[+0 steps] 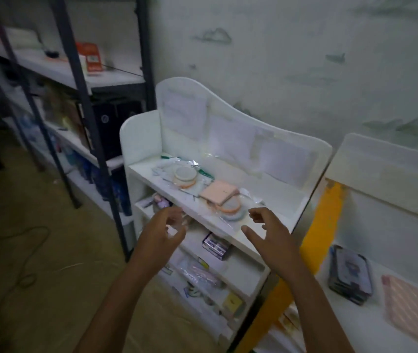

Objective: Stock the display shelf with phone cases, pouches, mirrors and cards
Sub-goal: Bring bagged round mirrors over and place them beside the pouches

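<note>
- The white display shelf [151, 138] stands before me; its top board already carries wrapped round mirrors [184, 176] and a pink square case [219, 193].
- A stack of phone cases [351, 275] waits on the neighbouring unit, to my right.
- My left hand [160, 236] and right hand [269, 234] hover apart, fingers loosely curled, holding nothing; I should straighten the near pile gently.

Both forearms are bare, no sleeves, and the hands [162, 235] wear nothing.
</note>
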`<control>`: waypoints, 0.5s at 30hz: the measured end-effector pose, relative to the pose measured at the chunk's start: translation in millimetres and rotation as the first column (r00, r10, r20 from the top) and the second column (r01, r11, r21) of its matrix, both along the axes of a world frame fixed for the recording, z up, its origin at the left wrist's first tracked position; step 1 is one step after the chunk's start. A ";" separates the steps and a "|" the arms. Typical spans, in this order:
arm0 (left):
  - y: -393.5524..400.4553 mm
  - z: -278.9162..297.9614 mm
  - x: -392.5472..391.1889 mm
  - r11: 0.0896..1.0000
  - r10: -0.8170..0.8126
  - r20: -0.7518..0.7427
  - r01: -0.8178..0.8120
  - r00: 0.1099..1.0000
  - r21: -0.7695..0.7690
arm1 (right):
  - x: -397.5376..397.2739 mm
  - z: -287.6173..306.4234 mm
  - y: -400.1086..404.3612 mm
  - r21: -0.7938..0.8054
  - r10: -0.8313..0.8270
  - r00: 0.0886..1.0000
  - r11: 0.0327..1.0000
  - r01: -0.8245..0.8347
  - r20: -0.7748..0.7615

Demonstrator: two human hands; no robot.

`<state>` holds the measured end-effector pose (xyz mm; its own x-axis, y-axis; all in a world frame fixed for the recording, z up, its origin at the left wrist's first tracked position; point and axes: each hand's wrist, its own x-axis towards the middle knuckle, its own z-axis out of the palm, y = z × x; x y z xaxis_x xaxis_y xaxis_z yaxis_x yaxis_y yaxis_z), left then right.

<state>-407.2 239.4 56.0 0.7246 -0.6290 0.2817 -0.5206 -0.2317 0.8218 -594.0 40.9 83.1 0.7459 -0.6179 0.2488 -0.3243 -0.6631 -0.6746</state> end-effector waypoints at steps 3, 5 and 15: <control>13.3 -6.2 21.3 0.998 0.055 0.006 -0.055 0.998 0.014 | 32.9 -13.2 1.8 0.011 0.052 0.997 0.999 -0.051 -0.058; 17.7 -13.0 35.7 0.997 0.075 -0.010 -0.074 0.997 0.022 | 54.1 -20.7 -0.3 0.024 0.079 0.994 0.997 -0.078 -0.078; -6.7 -28.7 123.2 0.982 0.165 -0.038 -0.161 0.986 0.101 | 161.2 -41.1 -39.2 0.075 0.140 0.989 0.988 -0.135 -0.053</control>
<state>-284.1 232.6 27.3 0.8304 -0.5242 0.1889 -0.4313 -0.3901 0.8135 -432.8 1.7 42.0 0.8368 -0.5231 0.1616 -0.2734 -0.6550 -0.7044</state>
